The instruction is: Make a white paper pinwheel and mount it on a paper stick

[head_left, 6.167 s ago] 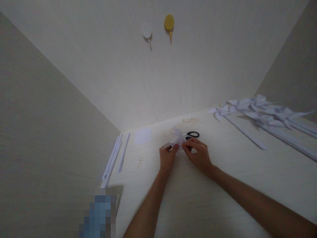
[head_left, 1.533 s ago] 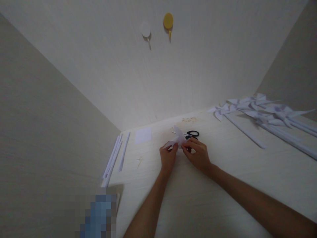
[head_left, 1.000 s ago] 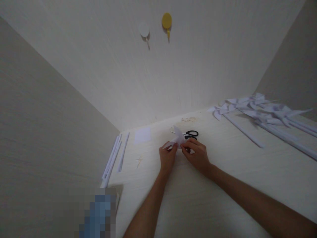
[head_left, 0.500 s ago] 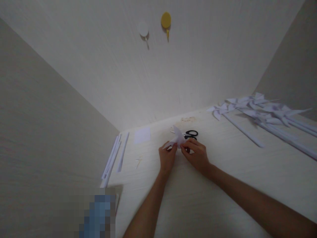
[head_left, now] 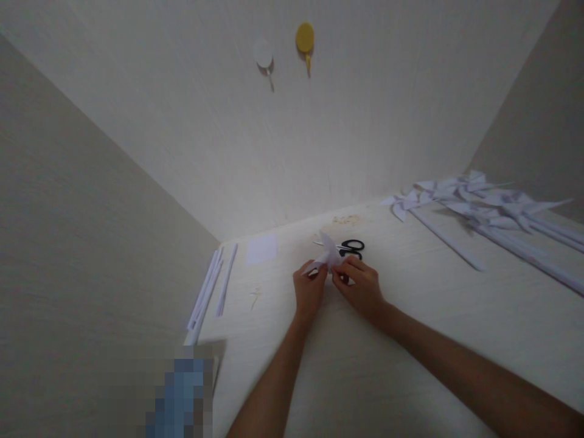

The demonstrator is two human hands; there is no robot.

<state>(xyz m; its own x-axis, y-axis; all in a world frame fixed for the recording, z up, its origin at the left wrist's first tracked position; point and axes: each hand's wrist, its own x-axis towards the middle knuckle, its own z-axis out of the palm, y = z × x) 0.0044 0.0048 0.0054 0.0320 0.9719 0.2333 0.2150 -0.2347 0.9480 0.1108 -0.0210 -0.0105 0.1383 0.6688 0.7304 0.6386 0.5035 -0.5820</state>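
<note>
Between my two hands is a white paper pinwheel (head_left: pixel 329 249), its folded blades curling upward. My left hand (head_left: pixel 311 292) pinches its lower left side. Closed fingertips of my right hand (head_left: pixel 362 286) grip it at the lower right, near its middle; whether they also hold something small is hidden. Just behind the paper lie scissors with black handles (head_left: pixel 353 244), blades pointing left and partly covered by the pinwheel.
Several finished paper pinwheels on sticks (head_left: pixel 483 204) are heaped at the right. Rolled paper sticks (head_left: pixel 205 289) lie along the left edge, near a square paper sheet (head_left: pixel 261 249). Small scraps (head_left: pixel 347 219) lie by the wall, where a yellow hook (head_left: pixel 305 39) and a white hook (head_left: pixel 264 56) hang.
Both hands stay almost in place on the paper pinwheel. My right hand has shifted very slightly to the left; the things on the table have not moved.
</note>
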